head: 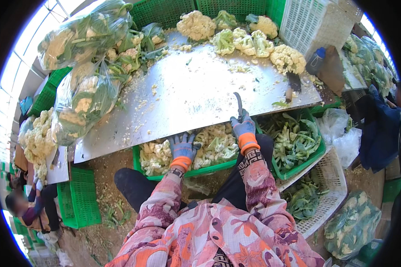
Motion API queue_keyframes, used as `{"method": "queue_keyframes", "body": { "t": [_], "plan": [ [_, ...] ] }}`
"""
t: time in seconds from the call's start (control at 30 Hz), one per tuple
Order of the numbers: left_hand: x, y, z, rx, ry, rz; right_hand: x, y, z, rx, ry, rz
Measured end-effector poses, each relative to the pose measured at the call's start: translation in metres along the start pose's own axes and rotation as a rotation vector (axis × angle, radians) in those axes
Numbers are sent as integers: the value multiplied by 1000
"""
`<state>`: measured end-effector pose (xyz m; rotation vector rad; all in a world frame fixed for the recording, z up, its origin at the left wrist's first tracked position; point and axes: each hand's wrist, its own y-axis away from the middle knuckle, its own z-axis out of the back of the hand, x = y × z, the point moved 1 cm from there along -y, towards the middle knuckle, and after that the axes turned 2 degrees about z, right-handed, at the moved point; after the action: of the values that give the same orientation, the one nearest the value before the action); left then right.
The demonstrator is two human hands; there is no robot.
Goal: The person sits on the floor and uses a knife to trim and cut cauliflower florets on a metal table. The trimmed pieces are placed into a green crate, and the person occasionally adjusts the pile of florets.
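Note:
My left hand [183, 148], in a grey glove with an orange cuff, rests with fingers spread on cut cauliflower florets [217, 143]. These fill a green plastic crate [200, 172] between my knees, partly under the table edge. In my right hand [244, 128], gloved alike, is a small curved knife [238, 101], its blade pointing away from me over the metal tabletop [187, 96]. Beside my right knee a second green crate [282, 175] holds cauliflower leaves and stalks [292, 140].
Cauliflower heads [196, 26] and cut pieces line the table's far side. Bagged cauliflowers [87, 96] are piled at the left. A cleaver [293, 83] lies at the right near a blue-capped bottle [315, 60]. A white crate [330, 187] with leaves stands right; a co-worker [33, 207] sits far left.

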<state>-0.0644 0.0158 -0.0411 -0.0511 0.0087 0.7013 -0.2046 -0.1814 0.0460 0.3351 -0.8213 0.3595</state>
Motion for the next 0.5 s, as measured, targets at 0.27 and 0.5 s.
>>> {"method": "queue_keyframes", "body": {
  "t": [0.27, 0.5],
  "plan": [
    [-18, -1, 49, 180, 112, -59, -26, -44, -15, -108, -40, 92],
    [-28, -75, 91, 200, 440, -152, -11, -116, -42, -11, -275, -24]
  ]
}}
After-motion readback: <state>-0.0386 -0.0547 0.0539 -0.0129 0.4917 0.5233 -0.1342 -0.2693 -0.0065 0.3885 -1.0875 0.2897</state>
